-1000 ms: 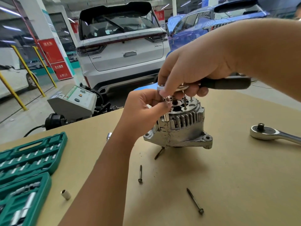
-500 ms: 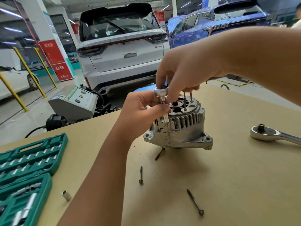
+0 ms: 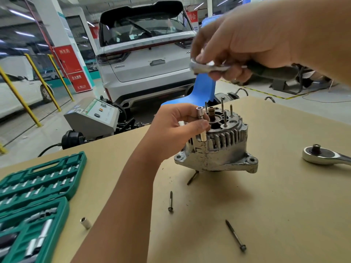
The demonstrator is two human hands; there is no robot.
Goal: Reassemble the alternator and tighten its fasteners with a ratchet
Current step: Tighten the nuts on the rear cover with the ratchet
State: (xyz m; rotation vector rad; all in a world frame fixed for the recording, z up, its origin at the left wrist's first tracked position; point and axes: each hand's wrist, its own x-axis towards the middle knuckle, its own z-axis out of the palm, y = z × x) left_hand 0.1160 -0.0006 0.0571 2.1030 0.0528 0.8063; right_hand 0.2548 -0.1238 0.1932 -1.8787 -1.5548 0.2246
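The left hand [image 3: 171, 126] pinches a long socket [image 3: 201, 126] upright against the near edge of the alternator [image 3: 220, 147], which stands on the tan table [image 3: 266, 215]. Above, blurred, the right hand [image 3: 243, 40] grips a ratchet [image 3: 209, 67]. A second ratchet [image 3: 322, 155], two loose bolts [image 3: 235, 235] and a green socket case [image 3: 34, 196] lie nearby.

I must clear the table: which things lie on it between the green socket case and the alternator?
In the head view, between the green socket case and the alternator lie a loose socket, one bolt, and the person's left forearm.
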